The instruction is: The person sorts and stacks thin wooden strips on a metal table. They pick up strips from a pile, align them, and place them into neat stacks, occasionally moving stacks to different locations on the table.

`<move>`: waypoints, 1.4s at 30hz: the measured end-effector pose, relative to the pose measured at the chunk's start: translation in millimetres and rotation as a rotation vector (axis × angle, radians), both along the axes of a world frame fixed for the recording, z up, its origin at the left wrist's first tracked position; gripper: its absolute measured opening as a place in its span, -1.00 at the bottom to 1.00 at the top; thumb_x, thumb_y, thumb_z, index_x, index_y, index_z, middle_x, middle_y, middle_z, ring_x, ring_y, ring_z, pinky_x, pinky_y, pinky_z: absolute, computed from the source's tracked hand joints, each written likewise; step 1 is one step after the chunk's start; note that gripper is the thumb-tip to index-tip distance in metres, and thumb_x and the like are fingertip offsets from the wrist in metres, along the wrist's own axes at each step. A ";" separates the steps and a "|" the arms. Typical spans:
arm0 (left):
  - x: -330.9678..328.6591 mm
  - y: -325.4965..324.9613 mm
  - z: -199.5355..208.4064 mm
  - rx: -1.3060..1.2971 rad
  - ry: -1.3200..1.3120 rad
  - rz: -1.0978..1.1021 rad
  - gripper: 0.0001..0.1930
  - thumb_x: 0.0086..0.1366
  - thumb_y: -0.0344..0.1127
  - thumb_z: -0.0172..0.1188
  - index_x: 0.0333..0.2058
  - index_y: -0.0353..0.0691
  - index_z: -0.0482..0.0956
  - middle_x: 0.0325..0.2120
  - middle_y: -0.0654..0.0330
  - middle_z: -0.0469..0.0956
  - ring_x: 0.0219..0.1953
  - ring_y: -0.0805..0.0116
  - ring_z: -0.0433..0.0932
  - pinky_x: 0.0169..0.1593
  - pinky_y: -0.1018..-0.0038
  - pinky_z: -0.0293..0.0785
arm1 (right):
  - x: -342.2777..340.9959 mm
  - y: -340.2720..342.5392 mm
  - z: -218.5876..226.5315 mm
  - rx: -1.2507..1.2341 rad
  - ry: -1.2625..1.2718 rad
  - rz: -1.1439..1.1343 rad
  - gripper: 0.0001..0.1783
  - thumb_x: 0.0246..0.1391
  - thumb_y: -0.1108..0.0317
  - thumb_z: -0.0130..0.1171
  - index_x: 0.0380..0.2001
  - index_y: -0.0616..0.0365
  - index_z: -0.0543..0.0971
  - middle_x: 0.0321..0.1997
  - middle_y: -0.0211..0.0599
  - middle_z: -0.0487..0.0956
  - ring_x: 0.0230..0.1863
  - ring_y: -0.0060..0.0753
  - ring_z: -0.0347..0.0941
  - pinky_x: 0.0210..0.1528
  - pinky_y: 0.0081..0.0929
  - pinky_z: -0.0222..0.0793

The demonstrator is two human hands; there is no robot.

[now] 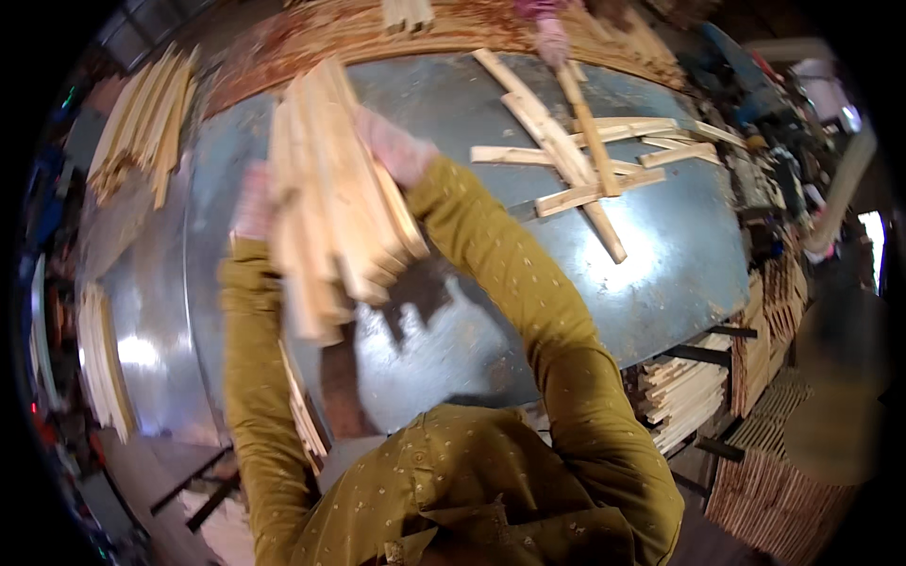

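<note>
Between my two hands is a thick bundle of pale wooden slats (330, 189), raised over the metal-topped table (453, 358). My left hand (253, 203), blurred by motion, presses on the bundle's left side. On its right side my right hand (396, 149) grips it, also somewhat blurred. The slat ends toward me are uneven, some sticking out farther than others. To the right, several loose slats (557, 141) lie crossed over one another on the table.
Across the table a co-worker's hand (552, 42) holds one slat (590, 132). Stacked slats lie at the far left (146, 118) and near left (104, 363). A reddish-brown board (264, 61) runs along the far edge. More slats (684, 391) are stacked below the table's right side.
</note>
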State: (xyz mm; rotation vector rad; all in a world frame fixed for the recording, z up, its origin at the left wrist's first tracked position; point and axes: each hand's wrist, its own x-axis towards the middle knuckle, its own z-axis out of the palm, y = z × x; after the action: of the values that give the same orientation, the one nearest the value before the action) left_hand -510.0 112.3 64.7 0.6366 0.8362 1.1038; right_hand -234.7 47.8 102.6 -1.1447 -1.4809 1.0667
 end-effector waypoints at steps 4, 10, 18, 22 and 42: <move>44.8 -137.6 -125.4 -0.134 0.710 -0.186 0.00 0.17 -0.27 0.39 0.40 -0.26 -0.15 0.00 0.06 0.52 0.04 0.29 0.51 0.15 0.43 0.43 | -12.2 -130.6 -97.4 -0.367 0.316 -0.087 0.11 -0.02 0.27 0.37 0.45 0.15 -0.11 0.23 -0.01 0.42 0.22 -0.25 0.36 0.23 -0.43 0.30; 27.5 -272.8 -132.8 -0.263 0.780 -0.159 -0.18 0.34 -0.38 0.17 0.44 -0.03 -0.12 0.21 0.04 0.40 0.23 0.27 0.36 0.26 0.44 0.28 | -44.2 -240.1 -182.1 -0.658 0.215 -0.124 0.23 -0.02 0.24 0.38 0.48 0.01 -0.30 0.33 0.05 0.32 0.34 -0.14 0.25 0.32 -0.43 0.19; 2.8 -250.5 -87.1 -0.230 1.024 -0.418 -0.19 0.28 -0.05 0.26 0.38 -0.22 0.09 0.22 -0.09 0.37 0.26 0.10 0.35 0.31 0.36 0.22 | -26.7 -213.3 -91.2 -0.745 -0.896 0.085 -0.04 0.12 -0.22 0.06 0.44 0.02 0.02 0.35 0.09 0.30 0.39 0.08 0.16 0.36 -0.18 0.17; -26.6 -255.8 -135.7 -0.325 0.555 -0.202 -0.26 0.21 -0.23 0.38 0.27 -0.38 0.26 0.10 -0.02 0.48 0.15 0.20 0.43 0.26 0.41 0.30 | -23.6 -228.3 -100.8 -0.606 -0.816 0.016 -0.14 0.14 -0.14 0.04 0.37 0.14 0.15 0.30 0.07 0.35 0.33 0.08 0.24 0.34 -0.13 0.19; -93.3 -318.0 -68.6 -0.125 2.203 -0.019 0.10 0.01 0.14 0.41 0.38 -0.23 -0.02 0.32 -0.21 0.11 0.35 -0.09 0.14 0.36 0.08 0.10 | 20.1 -304.3 -199.0 -0.795 1.174 -0.766 -0.28 0.19 0.25 0.22 0.37 -0.10 0.20 -0.30 -0.37 0.46 -0.41 -0.58 0.37 -0.48 -0.61 0.43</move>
State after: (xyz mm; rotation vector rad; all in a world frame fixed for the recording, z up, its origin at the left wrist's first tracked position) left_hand -603.3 -205.6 -3.8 1.6957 2.6225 -0.1768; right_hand -214.5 -256.5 -96.5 -1.0794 0.3326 1.3767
